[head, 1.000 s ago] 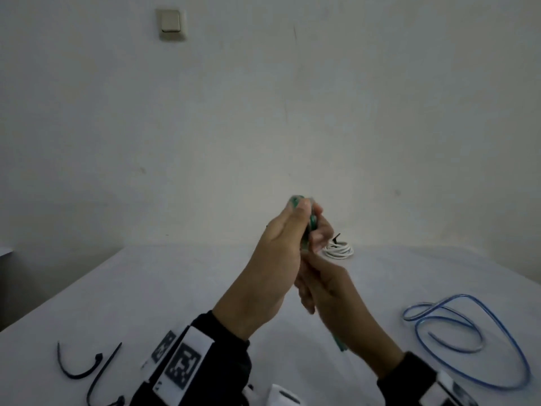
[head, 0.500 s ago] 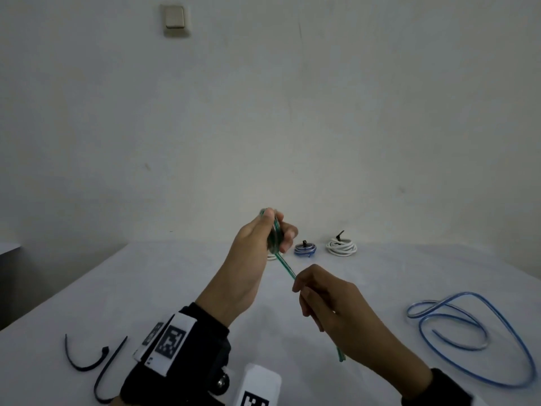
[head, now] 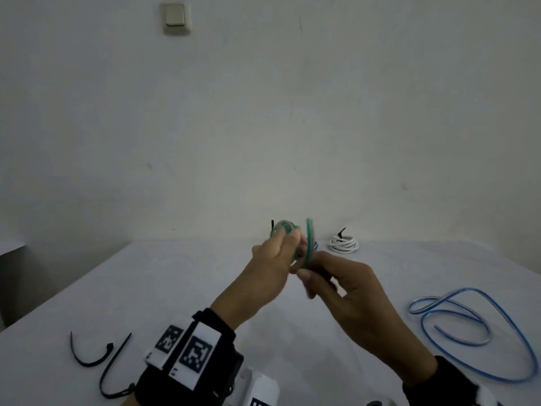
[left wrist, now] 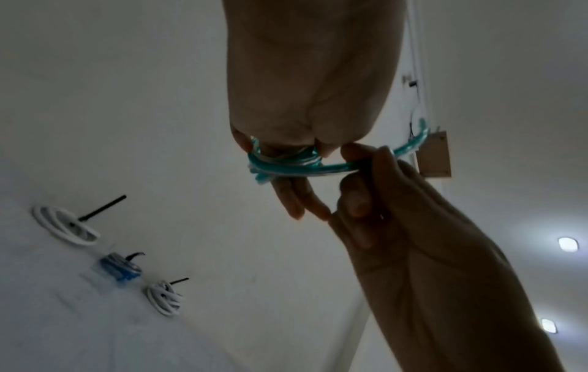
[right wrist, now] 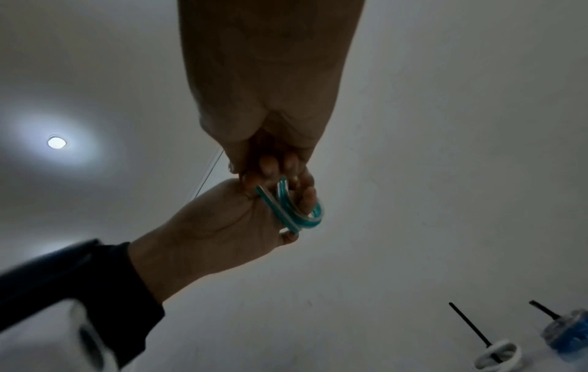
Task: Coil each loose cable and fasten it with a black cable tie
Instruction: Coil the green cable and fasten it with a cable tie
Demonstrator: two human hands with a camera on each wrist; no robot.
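Above the table's middle, my left hand [head: 278, 253] grips a small coil of green cable [head: 288, 230], wound round its fingers [left wrist: 286, 198]. My right hand [head: 322, 273] pinches the cable's free end [left wrist: 337, 167], which arcs up past its fingers [head: 309, 238]. In the right wrist view the green cable [right wrist: 292, 211] loops between both hands. Two loose black cable ties [head: 99, 358] lie at the near left of the table [head: 175, 288]. A loose blue cable [head: 456, 323] sprawls at the right.
Tied coils stand at the table's far edge by the wall: a white one [head: 343, 244], a blue one [left wrist: 120, 268] and another white one [left wrist: 63, 224], each with a black tie tail sticking up. A light switch [head: 175, 17] sits high on the wall.
The hands drew apart with a straight stretch of green cable between them, then came together again. The stretch now curves into another loop at the left hand's coil.
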